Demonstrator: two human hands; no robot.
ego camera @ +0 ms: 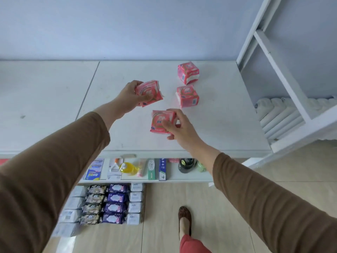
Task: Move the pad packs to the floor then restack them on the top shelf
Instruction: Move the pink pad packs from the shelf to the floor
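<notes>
Restack step, by the look of it: left hand [130, 96] and right hand [179, 127] each grip a pink pad pack over top shelf [116, 73]. Next: set both beside the two packs [187, 84] already there.

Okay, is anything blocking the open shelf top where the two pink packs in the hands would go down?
Nothing visible does. The top shelf is bare under both hands; the two resting packs sit farther back right.

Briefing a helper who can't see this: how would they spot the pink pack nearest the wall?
Find the white top shelf. Two pink packs lie free on its right side; the one nearest the wall sits farthest back, behind the other loose pack, with no hand on it.
</notes>
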